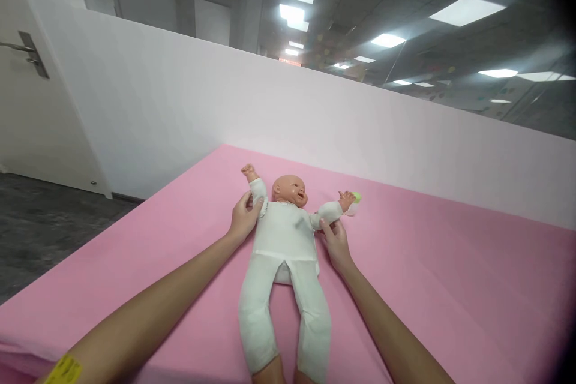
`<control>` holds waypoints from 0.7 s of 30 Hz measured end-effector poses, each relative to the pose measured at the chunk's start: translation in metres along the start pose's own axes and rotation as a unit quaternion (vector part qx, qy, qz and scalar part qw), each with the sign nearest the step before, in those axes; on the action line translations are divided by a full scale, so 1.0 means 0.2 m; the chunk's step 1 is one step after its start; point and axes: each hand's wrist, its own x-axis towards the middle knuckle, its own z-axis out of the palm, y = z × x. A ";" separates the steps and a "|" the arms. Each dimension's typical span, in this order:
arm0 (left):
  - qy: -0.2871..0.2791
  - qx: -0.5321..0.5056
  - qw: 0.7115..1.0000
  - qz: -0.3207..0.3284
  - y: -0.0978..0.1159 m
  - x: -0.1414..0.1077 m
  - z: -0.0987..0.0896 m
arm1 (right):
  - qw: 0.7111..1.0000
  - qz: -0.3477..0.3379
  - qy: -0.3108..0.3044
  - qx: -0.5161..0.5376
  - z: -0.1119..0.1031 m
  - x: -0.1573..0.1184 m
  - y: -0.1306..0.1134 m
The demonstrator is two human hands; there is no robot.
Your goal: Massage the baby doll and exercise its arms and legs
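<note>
A baby doll (286, 234) with a white cloth body lies on its back on a pink-covered table (189, 288). Its bare head points toward the far wall and its legs run toward me. My left hand (245, 216) is closed around the doll's upper arm on the left of the view, which is raised. On the other side, my right hand (335, 241) grips the doll's other arm from below, near the elbow. Just behind the doll's hand on the right sits a small green-and-clear object (355, 199), partly covered.
A white partition wall (288, 108) runs along the table's far edge. At the left are a door (40, 114) with a metal handle and a dark floor (58, 222). Beyond the partition, glass shows reflected ceiling lights.
</note>
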 end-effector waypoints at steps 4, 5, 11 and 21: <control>-0.055 0.048 0.996 0.056 0.01 -0.01 0.00 | 0.982 -0.117 -0.097 -0.113 0.01 -0.03 -0.04; -0.065 0.064 0.994 0.063 0.02 -0.01 0.00 | 0.973 -0.150 -0.112 -0.136 0.01 -0.03 -0.05; -0.080 0.095 0.991 0.048 0.05 -0.02 -0.02 | 0.954 -0.196 -0.113 -0.198 0.00 -0.03 -0.06; -0.082 0.069 0.994 0.036 0.06 -0.03 0.00 | 0.965 -0.165 -0.104 -0.173 0.02 -0.07 -0.12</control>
